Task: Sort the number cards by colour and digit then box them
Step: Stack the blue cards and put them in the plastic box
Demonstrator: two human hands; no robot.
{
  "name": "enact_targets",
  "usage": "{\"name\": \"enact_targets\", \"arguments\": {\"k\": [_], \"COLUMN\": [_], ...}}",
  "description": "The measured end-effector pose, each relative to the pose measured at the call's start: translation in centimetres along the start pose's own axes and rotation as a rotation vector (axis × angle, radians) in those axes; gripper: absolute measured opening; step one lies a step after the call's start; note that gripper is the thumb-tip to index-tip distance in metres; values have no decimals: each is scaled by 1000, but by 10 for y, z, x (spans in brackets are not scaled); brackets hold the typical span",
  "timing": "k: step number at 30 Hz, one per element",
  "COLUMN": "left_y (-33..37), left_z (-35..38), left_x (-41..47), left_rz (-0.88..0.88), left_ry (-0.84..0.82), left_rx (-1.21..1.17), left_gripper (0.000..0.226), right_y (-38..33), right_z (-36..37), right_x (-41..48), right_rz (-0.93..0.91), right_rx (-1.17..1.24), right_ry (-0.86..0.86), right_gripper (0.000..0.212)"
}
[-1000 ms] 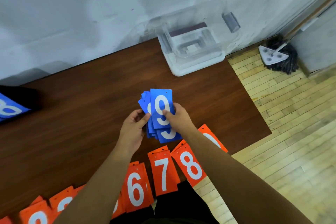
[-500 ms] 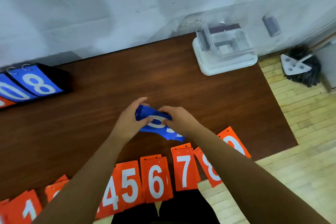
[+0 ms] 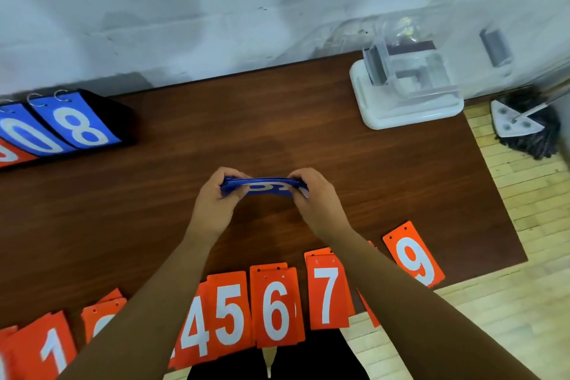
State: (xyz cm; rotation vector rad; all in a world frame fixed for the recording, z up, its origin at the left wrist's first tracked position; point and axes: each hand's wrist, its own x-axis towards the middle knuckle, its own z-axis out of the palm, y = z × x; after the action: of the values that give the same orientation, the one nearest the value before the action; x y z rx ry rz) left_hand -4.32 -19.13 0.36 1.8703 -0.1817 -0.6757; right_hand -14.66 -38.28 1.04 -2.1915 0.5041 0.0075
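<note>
A stack of blue number cards (image 3: 265, 187) is held level above the middle of the brown table (image 3: 277, 120), seen nearly edge-on with a white digit on top. My left hand (image 3: 216, 197) grips its left end and my right hand (image 3: 314, 197) grips its right end. Orange number cards lie in a row along the near edge: a 1 (image 3: 52, 348), 4 (image 3: 194, 330), 5 (image 3: 229, 311), 6 (image 3: 276, 308), 7 (image 3: 328, 290) and 9 (image 3: 413, 256); my forearms hide others. A clear plastic box (image 3: 410, 80) stands on its white lid at the back right.
A black flip scoreboard (image 3: 74, 123) with blue 0 and 8 cards on rings sits at the table's far left. A white wall runs behind the table. On the wooden floor to the right lies a mop head (image 3: 524, 126).
The blue stack, earlier upright and fanned with a 9 showing, has been squared and turned flat between both hands. The view has swung left, bringing the scoreboard and more orange cards into sight.
</note>
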Motion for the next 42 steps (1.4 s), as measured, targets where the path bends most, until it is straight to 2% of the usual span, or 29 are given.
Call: {"name": "enact_targets", "arguments": {"k": [4, 9, 13, 16, 18, 21, 25, 30, 31, 33, 35, 36, 39, 42], "left_y": [-16, -37, -42, -45, -47, -51, -60, -53, -48, -36, -22, -15, 11, 34], "left_z": [5, 12, 21, 21, 20, 17, 11, 12, 9, 2, -5, -7, -9, -13], "left_x": [1, -7, -13, -13, -11, -7, -4, -3, -4, -7, -11, -13, -21, -28], "left_rz": [-47, -48, -31, 40, 100, 160, 253, 197, 147, 19, -60, -84, -119, -1], "left_ry": [-42, 21, 32, -5, -63, -143, -178, -172, -126, 7, 84, 83, -12, -74], "left_rx": [11, -124, -156, -60, 5, 143, 363, 323, 266, 88, -54, -104, -200, -119], "left_gripper": [34, 5, 17, 16, 16, 31, 34, 32, 37, 49, 45, 39, 20, 20], "right_y": [18, 33, 36, 34, 31, 29, 40, 29, 23, 8, -12, -24, -60, -83], "right_z": [27, 47, 52, 54, 56, 59, 62, 64, 61, 50, 39, 35, 25, 15], "right_x": [2, -9, -20, -18, -16, -15, -21, -25, -25, -25, -29, -33, -45, -55], "right_rz": [-9, -106, -116, -149, -178, -233, -336, -284, -226, 7, 289, 372, 499, 520], "right_rx": [-83, -175, -317, -383, -307, -254, -482, -516, -462, -221, 158, 348, 717, 786], "right_ry": [-19, 25, 58, 86, 91, 107, 169, 34, 27, 35, 42, 61, 161, 242], "right_gripper": [25, 36, 52, 42, 35, 31, 23, 26, 24, 20, 18, 17, 21, 35]}}
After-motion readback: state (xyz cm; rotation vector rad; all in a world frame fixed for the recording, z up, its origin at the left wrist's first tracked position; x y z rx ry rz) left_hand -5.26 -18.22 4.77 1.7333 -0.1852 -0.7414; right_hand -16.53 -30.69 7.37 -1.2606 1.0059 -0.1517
